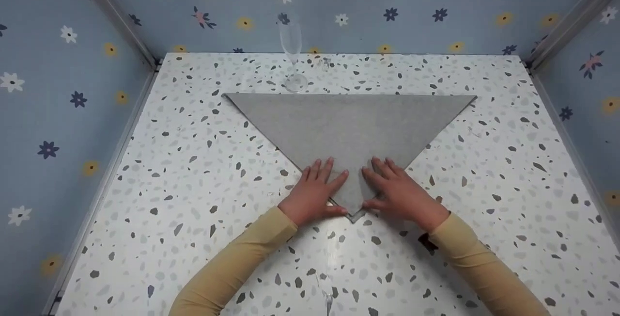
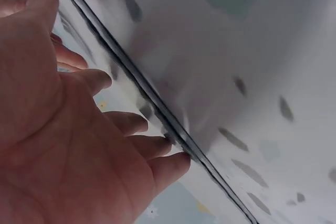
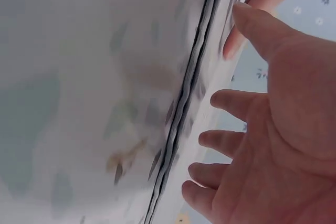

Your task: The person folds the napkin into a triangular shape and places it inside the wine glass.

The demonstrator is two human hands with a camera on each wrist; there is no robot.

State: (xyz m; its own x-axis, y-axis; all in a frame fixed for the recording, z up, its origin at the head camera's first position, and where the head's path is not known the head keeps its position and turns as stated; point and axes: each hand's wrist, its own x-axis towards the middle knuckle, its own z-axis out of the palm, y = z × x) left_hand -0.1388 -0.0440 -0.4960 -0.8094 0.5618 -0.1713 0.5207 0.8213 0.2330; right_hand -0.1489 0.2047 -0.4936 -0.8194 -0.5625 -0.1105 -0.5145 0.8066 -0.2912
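Observation:
A grey cloth [image 1: 353,122], folded into a triangle, lies flat on the speckled table with its long edge at the back and its point toward the person. My left hand [image 1: 315,192] rests with spread, straight fingers on its left slanting edge near the point. On the opposite slanting edge, my right hand [image 1: 402,192] lies flat, fingers also extended. Both wrist views show the layered cloth edge [image 2: 142,85] low on the table, with the left palm [image 2: 79,145] and the right palm [image 3: 283,150] facing the camera. Neither hand grips anything.
Behind the cloth's long edge is a clear champagne flute [image 1: 292,47], its base close to the fabric. A small clear item [image 1: 326,64] sits to its right. Flower-patterned panels [image 1: 339,6] bound the white speckled table [image 1: 193,185] at the back and sides. A dark spot [image 1: 427,242] shows by the right wrist.

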